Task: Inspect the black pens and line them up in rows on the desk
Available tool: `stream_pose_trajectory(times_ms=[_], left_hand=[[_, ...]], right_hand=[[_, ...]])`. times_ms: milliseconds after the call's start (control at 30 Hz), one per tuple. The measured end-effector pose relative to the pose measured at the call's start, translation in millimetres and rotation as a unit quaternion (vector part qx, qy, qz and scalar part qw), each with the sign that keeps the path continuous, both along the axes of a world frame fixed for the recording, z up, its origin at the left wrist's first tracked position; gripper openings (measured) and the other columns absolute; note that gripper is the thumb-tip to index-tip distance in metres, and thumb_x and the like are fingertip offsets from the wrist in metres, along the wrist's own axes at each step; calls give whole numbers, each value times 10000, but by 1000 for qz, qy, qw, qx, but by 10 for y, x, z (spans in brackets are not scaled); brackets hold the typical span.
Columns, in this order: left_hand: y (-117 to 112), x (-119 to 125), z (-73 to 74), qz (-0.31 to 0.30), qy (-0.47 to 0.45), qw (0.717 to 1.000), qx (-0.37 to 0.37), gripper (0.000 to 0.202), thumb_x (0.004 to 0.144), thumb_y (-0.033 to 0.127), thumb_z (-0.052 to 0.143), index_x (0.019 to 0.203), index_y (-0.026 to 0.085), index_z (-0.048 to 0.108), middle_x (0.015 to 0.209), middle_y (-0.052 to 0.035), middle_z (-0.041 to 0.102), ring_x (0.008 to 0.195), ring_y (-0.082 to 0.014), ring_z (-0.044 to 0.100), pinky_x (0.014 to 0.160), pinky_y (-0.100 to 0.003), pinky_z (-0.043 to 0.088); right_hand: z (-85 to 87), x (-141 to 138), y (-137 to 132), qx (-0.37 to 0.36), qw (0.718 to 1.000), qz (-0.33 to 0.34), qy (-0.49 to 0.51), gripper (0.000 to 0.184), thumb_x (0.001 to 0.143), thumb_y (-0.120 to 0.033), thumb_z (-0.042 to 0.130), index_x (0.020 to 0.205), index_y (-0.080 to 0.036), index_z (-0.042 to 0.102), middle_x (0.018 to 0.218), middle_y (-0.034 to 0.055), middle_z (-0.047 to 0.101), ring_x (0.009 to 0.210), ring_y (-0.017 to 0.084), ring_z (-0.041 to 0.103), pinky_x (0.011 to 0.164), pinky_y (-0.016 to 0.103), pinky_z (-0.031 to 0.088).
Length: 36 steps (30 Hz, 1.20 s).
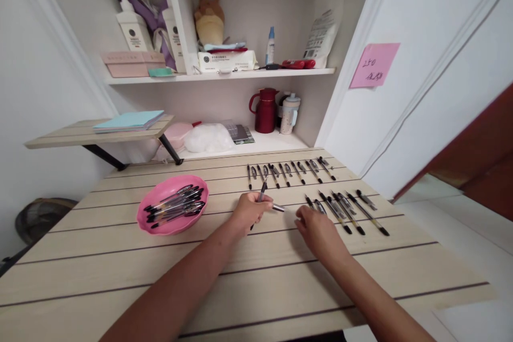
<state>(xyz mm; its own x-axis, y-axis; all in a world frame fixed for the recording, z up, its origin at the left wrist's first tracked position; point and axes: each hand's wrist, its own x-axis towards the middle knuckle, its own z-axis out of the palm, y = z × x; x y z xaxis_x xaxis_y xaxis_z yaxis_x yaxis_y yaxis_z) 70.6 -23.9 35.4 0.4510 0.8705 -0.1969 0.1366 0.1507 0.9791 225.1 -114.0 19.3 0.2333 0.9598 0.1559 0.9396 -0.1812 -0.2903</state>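
My left hand (250, 211) is closed around a pen barrel (262, 191) that sticks up from the fist, with a small silver tip piece (278, 207) pointing right from the fingers. My right hand (316, 230) rests on the wooden table (120, 272) a little to the right, fingers curled down beside the left end of a near row of several disassembled pens (344, 208). Whether it holds anything is hidden. A second row of several pen parts (288, 171) lies farther back. A pink bowl (172, 204) with several black pens stands to the left.
Beyond the table, a low ledge carries a red jug (264, 110), a white mug (289, 113) and a plastic bag (208, 138). A shelf above holds bottles, boxes and a plush toy. A small side shelf (96, 133) with blue paper juts out at left. A pink note (374, 65) hangs on the right wall.
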Motion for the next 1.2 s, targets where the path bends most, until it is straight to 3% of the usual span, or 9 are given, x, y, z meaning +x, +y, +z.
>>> stream_pose_trajectory(times_ms=[133, 300, 433, 733, 933, 1200], left_hand=[[98, 246, -59, -36, 60, 997, 46, 155, 632, 204, 617, 770, 133, 621, 415, 82, 381, 352, -35, 283, 378, -174, 208], [177, 708, -201, -59, 111, 986, 113, 101, 596, 153, 624, 695, 146, 649, 467, 36, 494, 448, -79, 416, 455, -191, 309], [290, 913, -265, -78, 152, 969, 179, 152, 602, 128, 608, 742, 157, 662, 631, -7, 605, 587, -119, 517, 551, -210, 378], [354, 948, -292, -168, 180, 904, 349, 290, 632, 48, 504, 805, 195, 685, 961, -44, 612, 876, -178, 545, 794, -253, 408], [314, 973, -322, -200, 189, 871, 406, 295, 648, 56, 481, 803, 203, 685, 993, -44, 595, 881, -173, 541, 800, -255, 417], [263, 902, -367, -213, 176, 858, 432, 249, 693, 113, 487, 810, 214, 682, 1029, -29, 594, 895, -159, 548, 795, -244, 426]], right_hand=[[-69, 171, -211, 23, 999, -2, 39, 171, 765, -169, 422, 728, -180, 588, 770, 69, 613, 706, 174, 566, 584, 250, 341], [-105, 200, -373, 18, 999, -24, 39, 213, 771, -138, 394, 762, -188, 601, 802, 65, 622, 701, 165, 567, 586, 251, 337], [-90, 267, -367, 26, 998, -63, 19, 152, 770, -169, 438, 794, -210, 582, 802, 41, 644, 698, 163, 567, 570, 249, 315], [-19, 493, -215, 51, 992, -109, 28, 72, 751, -223, 495, 798, -215, 549, 680, 3, 625, 594, 146, 538, 523, 236, 271], [-56, 491, -109, 60, 994, -92, 25, 53, 739, -214, 504, 773, -207, 544, 681, 7, 616, 604, 143, 532, 525, 235, 265], [-112, 391, -84, 39, 995, -89, 27, 27, 742, -207, 518, 769, -206, 515, 659, 5, 608, 573, 140, 514, 522, 236, 255]])
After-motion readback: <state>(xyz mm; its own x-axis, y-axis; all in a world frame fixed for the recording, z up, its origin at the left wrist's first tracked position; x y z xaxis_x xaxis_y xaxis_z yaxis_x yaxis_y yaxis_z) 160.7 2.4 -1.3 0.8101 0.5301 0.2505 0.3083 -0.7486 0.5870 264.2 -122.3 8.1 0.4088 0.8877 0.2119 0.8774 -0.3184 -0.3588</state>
